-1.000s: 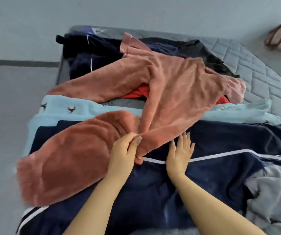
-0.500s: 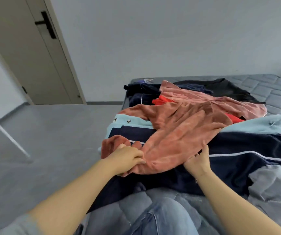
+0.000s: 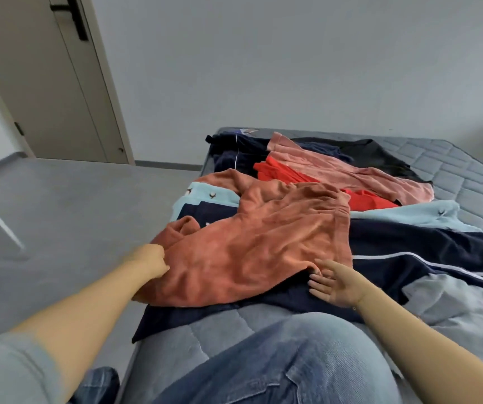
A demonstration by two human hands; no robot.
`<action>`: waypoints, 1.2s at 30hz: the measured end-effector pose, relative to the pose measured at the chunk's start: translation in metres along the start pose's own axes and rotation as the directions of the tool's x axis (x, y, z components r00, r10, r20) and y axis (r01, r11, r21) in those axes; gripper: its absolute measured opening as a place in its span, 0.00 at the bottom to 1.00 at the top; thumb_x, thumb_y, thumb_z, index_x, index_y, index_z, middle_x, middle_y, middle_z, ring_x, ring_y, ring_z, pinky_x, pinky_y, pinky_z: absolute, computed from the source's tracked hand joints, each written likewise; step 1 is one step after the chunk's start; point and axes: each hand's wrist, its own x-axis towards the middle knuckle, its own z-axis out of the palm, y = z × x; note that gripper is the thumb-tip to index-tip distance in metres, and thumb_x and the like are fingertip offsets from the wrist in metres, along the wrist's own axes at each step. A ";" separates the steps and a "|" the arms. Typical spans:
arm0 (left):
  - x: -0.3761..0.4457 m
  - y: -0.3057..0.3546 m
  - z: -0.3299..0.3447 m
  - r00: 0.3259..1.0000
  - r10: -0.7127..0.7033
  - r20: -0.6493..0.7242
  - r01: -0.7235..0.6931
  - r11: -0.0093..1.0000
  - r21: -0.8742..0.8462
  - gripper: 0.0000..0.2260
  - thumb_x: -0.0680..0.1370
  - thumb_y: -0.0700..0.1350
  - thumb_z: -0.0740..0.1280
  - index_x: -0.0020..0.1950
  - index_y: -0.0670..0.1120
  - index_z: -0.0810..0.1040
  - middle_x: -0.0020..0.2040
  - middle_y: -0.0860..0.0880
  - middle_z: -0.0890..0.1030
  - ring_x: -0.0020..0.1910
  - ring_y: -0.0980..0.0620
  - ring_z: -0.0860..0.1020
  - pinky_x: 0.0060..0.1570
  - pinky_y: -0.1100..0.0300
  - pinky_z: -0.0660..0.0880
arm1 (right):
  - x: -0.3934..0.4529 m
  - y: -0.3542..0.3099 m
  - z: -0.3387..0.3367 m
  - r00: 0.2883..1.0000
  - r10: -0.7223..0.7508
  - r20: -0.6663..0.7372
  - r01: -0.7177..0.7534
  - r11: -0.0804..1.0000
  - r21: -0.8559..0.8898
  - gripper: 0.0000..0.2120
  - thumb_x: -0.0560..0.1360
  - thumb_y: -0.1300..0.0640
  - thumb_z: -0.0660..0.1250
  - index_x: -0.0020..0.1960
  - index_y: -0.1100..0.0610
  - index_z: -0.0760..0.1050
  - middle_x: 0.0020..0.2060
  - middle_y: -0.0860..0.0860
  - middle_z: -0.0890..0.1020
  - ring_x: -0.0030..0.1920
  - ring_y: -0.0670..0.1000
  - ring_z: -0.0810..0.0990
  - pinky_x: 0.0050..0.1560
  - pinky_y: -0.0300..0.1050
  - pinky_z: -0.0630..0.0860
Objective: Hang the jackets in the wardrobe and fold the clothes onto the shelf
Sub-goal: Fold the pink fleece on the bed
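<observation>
A fuzzy salmon-pink garment point(image 3: 257, 246) lies partly folded on a pile of clothes on the bed. My left hand point(image 3: 151, 262) grips its left edge with curled fingers. My right hand point(image 3: 334, 282) is at its lower right corner, fingers straight and spread, fingertips touching the fabric's edge. Under it lies a navy garment with a white stripe point(image 3: 409, 252). Further back are a light blue garment point(image 3: 409, 215), a red one point(image 3: 292, 177), a second pink piece point(image 3: 351, 173) and dark clothes point(image 3: 380, 150).
The grey quilted mattress point(image 3: 467, 182) stretches to the right. A grey garment point(image 3: 452, 304) lies at the near right. My knee in blue jeans point(image 3: 278, 365) rests on the bed's near edge. Grey floor point(image 3: 59, 214) and a closed door point(image 3: 45, 83) are to the left.
The view has drawn back from the bed. The pink garment has been folded over and pulled toward the near edge. My right hand has let go and opened beside it.
</observation>
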 end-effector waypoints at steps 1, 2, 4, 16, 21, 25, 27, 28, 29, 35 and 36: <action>-0.001 0.008 0.004 0.999 0.047 0.019 -0.045 0.992 -0.114 0.11 0.79 0.51 0.67 0.57 0.47 0.80 0.59 0.47 0.80 0.60 0.47 0.77 0.59 0.56 0.73 | 0.004 0.000 -0.013 0.999 0.015 -0.051 -0.015 1.000 -0.008 0.25 0.76 0.55 0.70 0.69 0.57 0.65 0.58 0.58 0.76 0.66 0.58 0.72 0.61 0.57 0.73; -0.003 0.018 0.006 0.997 0.077 0.022 -0.069 0.967 -0.246 0.09 0.78 0.50 0.68 0.53 0.46 0.82 0.53 0.48 0.82 0.54 0.48 0.79 0.53 0.59 0.74 | 0.008 0.001 -0.022 0.994 0.038 -0.099 -0.039 0.999 -0.008 0.29 0.76 0.54 0.70 0.72 0.57 0.63 0.63 0.59 0.74 0.69 0.59 0.70 0.62 0.59 0.72; -0.008 0.039 0.013 0.990 0.078 0.115 0.002 0.818 -0.575 0.08 0.79 0.47 0.67 0.50 0.44 0.81 0.43 0.48 0.82 0.43 0.49 0.79 0.42 0.61 0.74 | 0.017 0.007 -0.034 0.979 0.108 -0.171 -0.098 0.993 0.069 0.34 0.75 0.53 0.71 0.75 0.60 0.60 0.69 0.60 0.70 0.71 0.60 0.68 0.66 0.60 0.70; 0.013 0.106 0.089 0.731 0.176 0.659 0.680 -0.265 -0.683 0.28 0.77 0.52 0.70 0.71 0.41 0.66 0.55 0.41 0.79 0.57 0.45 0.77 0.58 0.48 0.72 | 0.047 -0.033 -0.002 0.902 -0.180 -0.393 0.328 0.878 0.350 0.19 0.75 0.50 0.69 0.64 0.55 0.74 0.55 0.54 0.81 0.55 0.56 0.80 0.56 0.51 0.78; 0.016 0.136 0.080 0.866 0.032 0.500 0.494 -0.215 -0.842 0.20 0.77 0.55 0.69 0.64 0.45 0.75 0.63 0.45 0.79 0.59 0.48 0.77 0.58 0.52 0.71 | 0.000 -0.029 -0.053 0.663 -0.315 -0.679 0.627 0.730 0.273 0.15 0.77 0.51 0.67 0.61 0.56 0.77 0.48 0.49 0.82 0.45 0.48 0.80 0.39 0.37 0.77; 0.002 0.139 0.092 0.859 -0.143 0.491 0.439 -0.287 -0.851 0.30 0.75 0.56 0.72 0.72 0.45 0.68 0.68 0.46 0.74 0.66 0.47 0.73 0.61 0.51 0.68 | -0.014 0.041 -0.097 0.731 -0.083 -0.677 0.364 0.887 0.285 0.18 0.79 0.60 0.65 0.68 0.62 0.70 0.59 0.59 0.77 0.51 0.56 0.77 0.54 0.52 0.76; -0.003 0.137 0.094 0.858 -0.171 0.484 0.425 -0.293 -0.857 0.28 0.76 0.53 0.71 0.72 0.43 0.68 0.69 0.46 0.74 0.65 0.47 0.73 0.62 0.51 0.69 | -0.023 0.058 -0.103 0.841 -0.025 -0.541 0.240 0.912 0.332 0.18 0.79 0.66 0.61 0.68 0.62 0.70 0.63 0.61 0.76 0.57 0.58 0.77 0.59 0.51 0.73; -0.005 0.135 0.094 0.863 -0.144 0.484 0.439 -0.260 -0.860 0.24 0.77 0.52 0.70 0.69 0.43 0.71 0.67 0.46 0.75 0.62 0.48 0.75 0.60 0.52 0.69 | -0.029 0.059 -0.101 0.867 -0.023 -0.497 0.214 0.919 0.330 0.17 0.78 0.66 0.61 0.67 0.61 0.71 0.63 0.60 0.76 0.59 0.57 0.76 0.63 0.51 0.70; -0.007 0.133 0.093 0.869 -0.089 0.486 0.462 -0.207 -0.863 0.19 0.78 0.52 0.69 0.65 0.44 0.74 0.63 0.47 0.78 0.57 0.50 0.77 0.57 0.53 0.70 | -0.035 0.058 -0.097 0.884 -0.034 -0.466 0.204 0.925 0.320 0.18 0.78 0.64 0.62 0.67 0.60 0.71 0.60 0.57 0.77 0.58 0.54 0.74 0.66 0.50 0.67; -0.010 0.127 0.050 0.934 0.198 0.296 0.230 0.299 -0.926 0.05 0.78 0.42 0.69 0.53 0.45 0.80 0.44 0.50 0.84 0.41 0.54 0.80 0.38 0.62 0.72 | -0.069 0.043 -0.035 0.905 -0.259 -0.337 0.342 0.914 0.217 0.07 0.77 0.61 0.66 0.55 0.59 0.76 0.56 0.50 0.79 0.55 0.48 0.77 0.60 0.46 0.70; -0.006 0.123 0.035 0.950 0.205 0.237 0.148 0.373 -0.916 0.04 0.78 0.42 0.69 0.51 0.45 0.80 0.44 0.49 0.84 0.41 0.53 0.80 0.37 0.63 0.71 | -0.072 0.038 -0.020 0.915 -0.310 -0.257 0.367 0.905 0.216 0.05 0.78 0.61 0.65 0.53 0.58 0.77 0.55 0.51 0.80 0.55 0.49 0.78 0.59 0.46 0.72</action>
